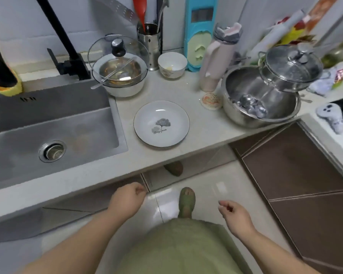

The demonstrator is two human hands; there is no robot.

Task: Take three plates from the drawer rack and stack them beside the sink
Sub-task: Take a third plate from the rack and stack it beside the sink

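Both hands (127, 198) (236, 216) loosely curled, holding nothing, white gold-rimmed plate (161, 123) with grey tree motif beside sink (48, 125)

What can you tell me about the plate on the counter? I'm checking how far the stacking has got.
The plate is round and white, glossy like glazed ceramic, with a thin dark rim line and a grey tree motif with small lettering near its middle. It lies flat and upright on the pale counter, just right of the sink, near the front edge. It looks empty and clean. It appears to be a single plate, though a second beneath cannot be ruled out. Neither hand touches it.
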